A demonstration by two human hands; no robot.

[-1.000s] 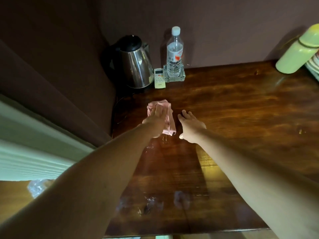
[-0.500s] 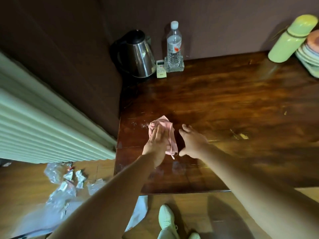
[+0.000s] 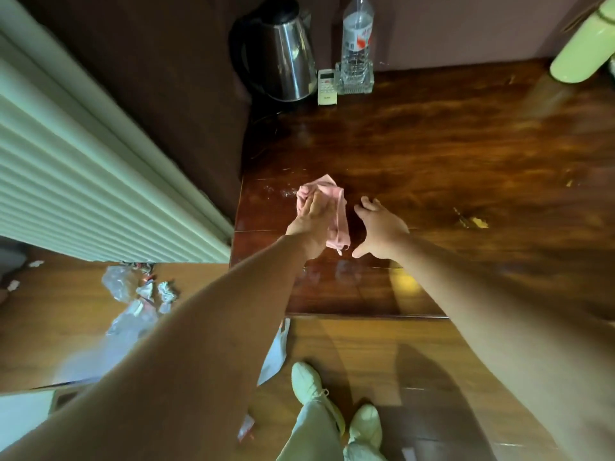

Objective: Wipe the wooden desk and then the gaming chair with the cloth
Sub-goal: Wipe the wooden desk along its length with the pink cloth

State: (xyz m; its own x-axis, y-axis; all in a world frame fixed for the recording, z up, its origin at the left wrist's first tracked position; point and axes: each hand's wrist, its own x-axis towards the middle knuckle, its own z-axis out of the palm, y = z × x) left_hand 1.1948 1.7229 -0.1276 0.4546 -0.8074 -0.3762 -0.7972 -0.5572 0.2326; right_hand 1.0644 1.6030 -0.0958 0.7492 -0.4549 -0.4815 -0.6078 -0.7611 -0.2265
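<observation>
Your cloth (image 3: 337, 214) is a small pink rag, crumpled and folded into a loose pad, with a thin hem trailing from its near corner. It lies on the dark wooden bench (image 3: 432, 144) close to the left edge, well in front of the kettle (image 3: 283, 54) and bottle (image 3: 357, 38). Pale specks (image 3: 279, 192) sit on the wood just left of it.

Your left hand (image 3: 311, 217) lies on top of the cloth, fingers fairly straight and pressing it to the bench, so the pink shows beyond the fingertips and along the right side. Your right hand (image 3: 379, 227) rests spread and empty on the wood just right of the cloth.

Against half a second ago, cloth and hands keep much the same spot on the bench. The view has tipped down, and both your shoes (image 3: 332, 404) now show.
</observation>
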